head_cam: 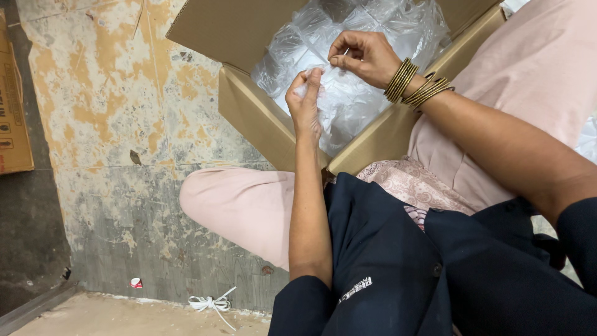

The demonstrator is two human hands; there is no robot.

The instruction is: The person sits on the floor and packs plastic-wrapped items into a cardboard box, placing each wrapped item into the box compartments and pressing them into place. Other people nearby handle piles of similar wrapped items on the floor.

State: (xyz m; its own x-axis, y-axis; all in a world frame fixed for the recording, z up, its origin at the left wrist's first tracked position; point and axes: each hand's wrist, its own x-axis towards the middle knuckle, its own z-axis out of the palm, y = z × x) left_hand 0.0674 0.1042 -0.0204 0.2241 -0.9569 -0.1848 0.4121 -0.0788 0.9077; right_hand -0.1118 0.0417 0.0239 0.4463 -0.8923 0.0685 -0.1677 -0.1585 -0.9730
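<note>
An open cardboard box (249,109) lined with a clear plastic bag (348,106) rests against my legs. My left hand (305,102) pinches a small piece of the clear plastic over the box, fingers closed on it. Slightly higher and to the right, my right hand (364,57), with several gold bangles (413,84) on the wrist, pinches a thin white strip or edge of the same plastic. The two hands are close together above the bag. What lies inside the bag is hidden by its folds.
I sit on a worn, stained floor (118,112) in pink trousers (239,208) and a dark jacket (385,267). A second cardboard box (12,112) stands at the left edge. A white strap (211,303) and a small red scrap (135,283) lie on the floor.
</note>
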